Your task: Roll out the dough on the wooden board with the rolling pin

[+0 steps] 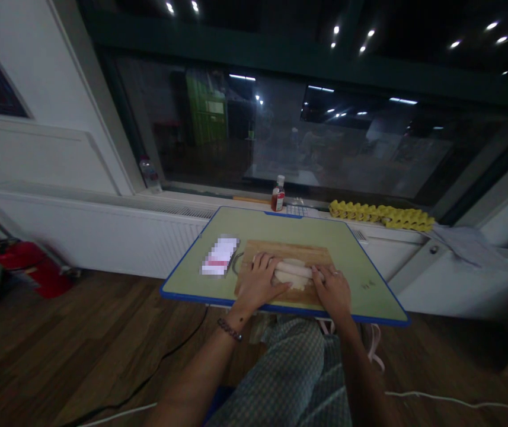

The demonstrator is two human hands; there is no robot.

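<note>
A pale rolling pin (296, 269) lies crosswise over a flat sheet of dough (297, 281) on a wooden board (289, 247). My left hand (259, 283) covers the pin's left end, fingers curved over it and thumb out toward the near edge of the dough. At the other end, my right hand (334, 292) grips the pin with bent fingers. Both ends of the pin are hidden beneath my hands. Under the board is a light green folding table (355, 255) with a blue rim.
A blurred-out phone (220, 256) lies left of the board. Along the windowsill stand a bottle of red-brown liquid (278, 194), yellow egg trays (380, 214) and a clear bottle (150, 175). A red fire extinguisher (35, 270) is on the floor at left, and cables cross the floor.
</note>
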